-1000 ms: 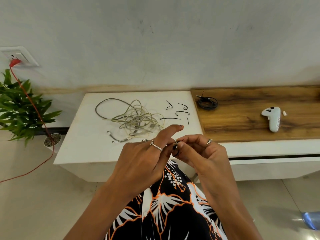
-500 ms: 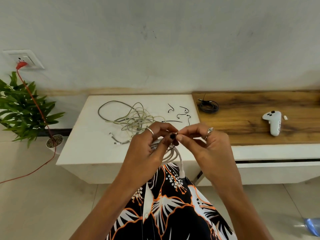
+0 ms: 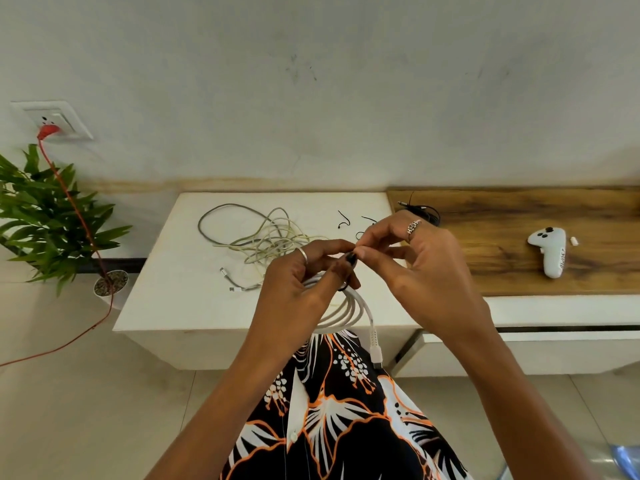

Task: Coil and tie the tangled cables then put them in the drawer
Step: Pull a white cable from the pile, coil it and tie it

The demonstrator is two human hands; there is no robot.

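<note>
— Clearance report: where do your hands stand?

— Your left hand [image 3: 304,275] grips the coiled white cable [image 3: 346,308] above the white table's [image 3: 166,306] front edge. Your right hand [image 3: 412,268] pinches a thin black tie [image 3: 350,258] with it.

— Surfaces?

— Smooth matte tabletop; the tangled grey cables [image 3: 266,237] lie loosely looped mid-table, bare room to their left. A coiled black cable [image 3: 424,211] rests on the grained wooden top [image 3: 502,271].

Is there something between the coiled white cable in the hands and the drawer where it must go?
The white coil hangs before the white table. No open drawer is visible, only a dark slot under the wooden top; nothing visibly blocks it.
</note>
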